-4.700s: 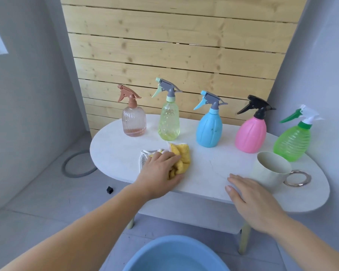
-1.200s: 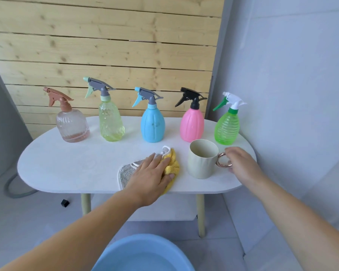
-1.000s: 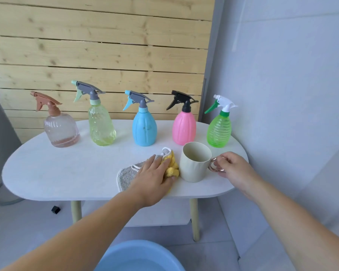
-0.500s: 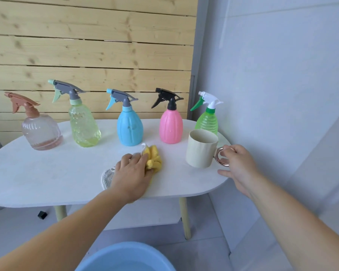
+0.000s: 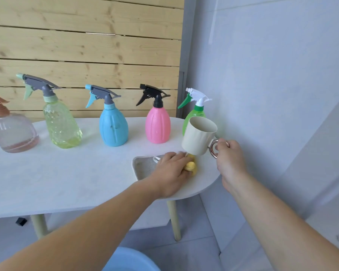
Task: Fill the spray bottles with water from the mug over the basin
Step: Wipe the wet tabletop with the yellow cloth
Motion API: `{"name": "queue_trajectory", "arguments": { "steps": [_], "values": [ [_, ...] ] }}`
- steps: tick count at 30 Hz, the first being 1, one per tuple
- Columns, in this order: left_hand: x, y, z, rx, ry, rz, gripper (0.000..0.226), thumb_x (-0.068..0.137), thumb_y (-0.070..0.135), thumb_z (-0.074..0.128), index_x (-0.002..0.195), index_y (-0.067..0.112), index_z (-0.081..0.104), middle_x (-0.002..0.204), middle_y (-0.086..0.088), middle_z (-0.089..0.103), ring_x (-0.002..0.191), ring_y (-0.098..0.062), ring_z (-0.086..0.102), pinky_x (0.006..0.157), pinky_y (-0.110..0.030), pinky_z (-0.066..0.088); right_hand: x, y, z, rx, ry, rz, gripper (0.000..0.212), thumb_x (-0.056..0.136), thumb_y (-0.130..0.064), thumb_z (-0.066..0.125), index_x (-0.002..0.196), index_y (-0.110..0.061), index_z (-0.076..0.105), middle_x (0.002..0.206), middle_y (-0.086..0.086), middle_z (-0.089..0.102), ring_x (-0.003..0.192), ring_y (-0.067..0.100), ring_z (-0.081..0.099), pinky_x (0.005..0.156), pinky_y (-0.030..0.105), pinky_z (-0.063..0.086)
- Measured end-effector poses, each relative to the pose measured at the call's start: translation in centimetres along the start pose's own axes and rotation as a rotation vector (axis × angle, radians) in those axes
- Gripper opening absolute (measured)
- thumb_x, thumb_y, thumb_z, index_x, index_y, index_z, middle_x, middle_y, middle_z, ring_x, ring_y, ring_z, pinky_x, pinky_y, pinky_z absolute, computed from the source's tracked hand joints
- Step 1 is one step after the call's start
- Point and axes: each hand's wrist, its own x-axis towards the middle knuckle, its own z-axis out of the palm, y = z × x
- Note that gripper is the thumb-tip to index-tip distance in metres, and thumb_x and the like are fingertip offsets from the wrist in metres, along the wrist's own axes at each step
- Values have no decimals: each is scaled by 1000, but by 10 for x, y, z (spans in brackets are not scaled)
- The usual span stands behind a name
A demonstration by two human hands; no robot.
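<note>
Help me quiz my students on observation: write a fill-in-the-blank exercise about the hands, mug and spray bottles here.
1. The right hand holds the cream mug by its ____.
2. The left hand holds a yellow cloth down on the white ____.
3. The pink bottle has a ____ trigger head.
Missing words: handle; table; black.

I have open table (image 5: 67,182) across the left and middle of the frame, in front of the row of spray bottles (image 5: 113,128) that bars the far edge. Right of centre it is tight: the left hand (image 5: 172,173) grips the cloth (image 5: 145,167) just under the mug (image 5: 199,136), which the right hand (image 5: 230,157) holds off the table before the green bottle (image 5: 196,114), with the wall (image 5: 272,94) close beside. At bottom centre there is room between the table edge and the basin (image 5: 129,260).
</note>
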Motion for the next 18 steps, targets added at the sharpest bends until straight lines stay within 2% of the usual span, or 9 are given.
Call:
{"name": "queue_trajectory", "arguments": {
  "steps": [3,6,9,13,16,18],
  "values": [
    [-4,12,4,28,-25,166,68,86,48,28,141,19,56,145,0,52,125,-23,37,110,-28,21,4,1,0,40,-4,28,22,102,-35,41,95,-16,49,82,-3,50,69,13,44,68,31,39],
    [-14,3,-1,130,-17,152,63,88,43,35,146,25,52,147,5,50,132,-24,37,114,-31,23,6,4,-2,51,-20,44,22,101,-37,41,96,-18,50,87,-8,52,74,11,46,81,38,44],
    [-31,-7,-9,197,22,68,57,88,39,39,142,29,54,141,10,53,131,-23,40,111,-33,30,5,5,-3,49,-31,52,21,101,-38,42,94,-19,50,87,-9,51,75,10,46,82,39,44],
    [-53,-20,-21,229,102,-89,42,92,43,46,131,35,60,135,15,57,129,-22,44,105,-35,37,-2,2,-5,25,-54,43,22,101,-36,41,98,-16,51,85,-6,48,74,12,44,76,36,40],
    [-67,-35,-33,312,168,-275,42,94,48,39,124,31,62,128,13,61,125,-24,48,98,-39,41,-5,2,-5,16,-64,41,22,101,-36,40,97,-17,50,88,-6,50,75,13,44,73,35,39],
    [-70,-47,-34,314,227,-384,33,99,44,44,119,25,62,124,9,61,122,-27,47,97,-40,41,-7,2,-5,21,-49,45,22,101,-36,40,96,-18,50,90,-6,51,77,14,45,74,35,39]
  ]
}}
